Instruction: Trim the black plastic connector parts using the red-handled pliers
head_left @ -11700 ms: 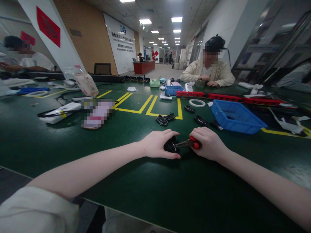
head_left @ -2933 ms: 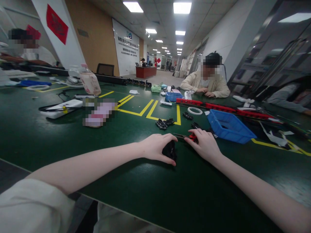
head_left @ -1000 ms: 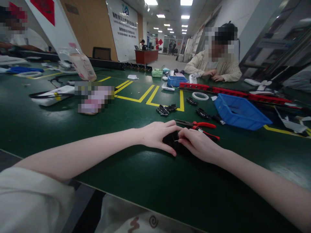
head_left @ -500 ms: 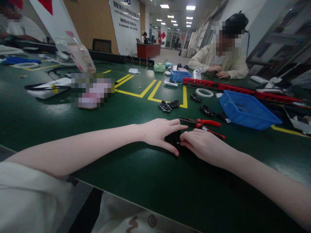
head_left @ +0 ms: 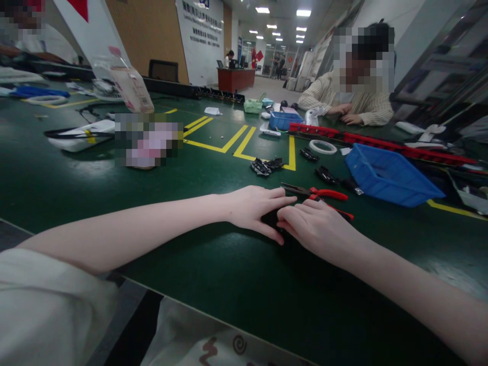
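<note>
My left hand (head_left: 251,207) rests on the green table (head_left: 213,284), its thumb and forefinger spread on either side of a small black part (head_left: 270,217). Most of that part is hidden by my fingers. My right hand (head_left: 316,226) is closed in a pinch over the part's right side, and whatever its fingertips hold cannot be seen. Just beyond my hands lie long-nose pliers with red handles (head_left: 331,194), jaws pointing left. Farther back are black plastic pieces (head_left: 261,166), with another black piece (head_left: 326,175) to the right.
A blue bin (head_left: 385,185) stands to the right, near a white ring (head_left: 323,152). Red rails (head_left: 404,147) run behind it. On the left are a white device with a black strap (head_left: 78,141) and a pink bag (head_left: 133,89). A person in a striped shirt (head_left: 375,109) sits opposite.
My right hand has shifted slightly left over the black part, covering more of it. My left hand keeps its place on the table. The view has moved a little.
</note>
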{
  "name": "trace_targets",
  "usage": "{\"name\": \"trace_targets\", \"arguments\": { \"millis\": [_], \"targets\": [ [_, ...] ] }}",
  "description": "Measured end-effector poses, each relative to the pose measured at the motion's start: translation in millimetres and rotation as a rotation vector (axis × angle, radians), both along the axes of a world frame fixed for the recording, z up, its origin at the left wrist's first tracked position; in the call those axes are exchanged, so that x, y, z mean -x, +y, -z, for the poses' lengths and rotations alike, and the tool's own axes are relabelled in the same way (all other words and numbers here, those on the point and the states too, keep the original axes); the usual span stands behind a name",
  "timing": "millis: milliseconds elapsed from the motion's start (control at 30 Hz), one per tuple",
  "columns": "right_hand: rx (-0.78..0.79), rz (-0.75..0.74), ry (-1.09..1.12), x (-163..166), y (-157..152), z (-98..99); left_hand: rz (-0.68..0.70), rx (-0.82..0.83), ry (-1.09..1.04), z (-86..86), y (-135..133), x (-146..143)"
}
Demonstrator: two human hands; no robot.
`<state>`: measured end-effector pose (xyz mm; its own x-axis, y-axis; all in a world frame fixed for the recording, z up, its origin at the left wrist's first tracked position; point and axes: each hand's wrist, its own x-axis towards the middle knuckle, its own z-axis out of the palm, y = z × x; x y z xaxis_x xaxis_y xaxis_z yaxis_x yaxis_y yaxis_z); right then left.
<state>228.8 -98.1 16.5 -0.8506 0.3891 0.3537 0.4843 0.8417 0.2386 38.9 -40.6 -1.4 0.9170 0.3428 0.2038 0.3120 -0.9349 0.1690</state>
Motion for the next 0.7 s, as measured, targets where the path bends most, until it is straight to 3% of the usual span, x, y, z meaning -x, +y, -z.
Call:
{"name": "trace_targets", "arguments": {
  "millis": [333,700],
  "targets": [
    [0.436,0.02,0.229,-10,5,11.8,-0.008,0.023,0.025,-4.2,-2,1],
    [0.403,0.03,0.086,-10,2,-2.7,-0.016,0.019,0.015,-2.1,-2,2]
  ]
}}
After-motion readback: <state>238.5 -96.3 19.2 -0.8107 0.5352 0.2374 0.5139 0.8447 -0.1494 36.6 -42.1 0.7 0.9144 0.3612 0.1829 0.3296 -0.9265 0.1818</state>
